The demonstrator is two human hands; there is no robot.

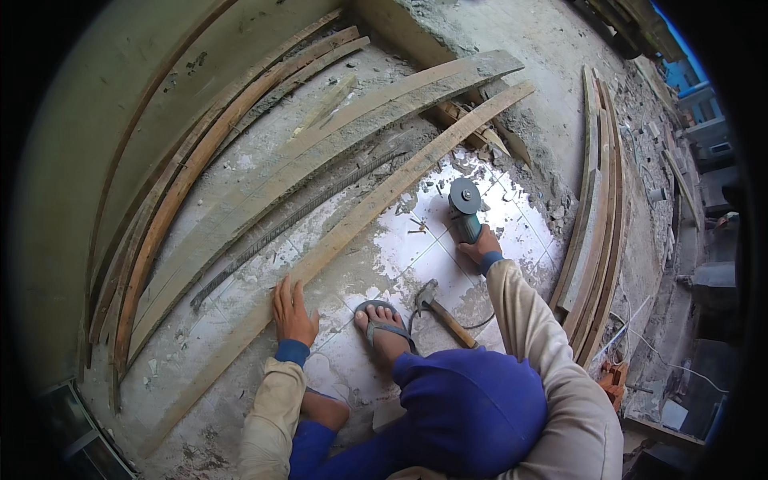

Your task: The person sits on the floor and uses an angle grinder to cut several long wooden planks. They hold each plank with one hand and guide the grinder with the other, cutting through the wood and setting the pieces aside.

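My right hand is wrapped round the green and black body of an angle grinder. Its grey disc points away from me, over the white tiles. My left hand rests with fingers stretched out on the near edge of a long wooden plank, which runs diagonally from the lower left to the upper right. A hammer with a wooden handle lies on the floor near my sandalled foot. Small nails lie on the tiles between the plank and the grinder.
Beyond the plank lie a wide board and a thin ridged metal strip. More timbers line the wall at left, and another stack is at right. Rubble and broken tile litter the floor. A cable passes behind the hammer.
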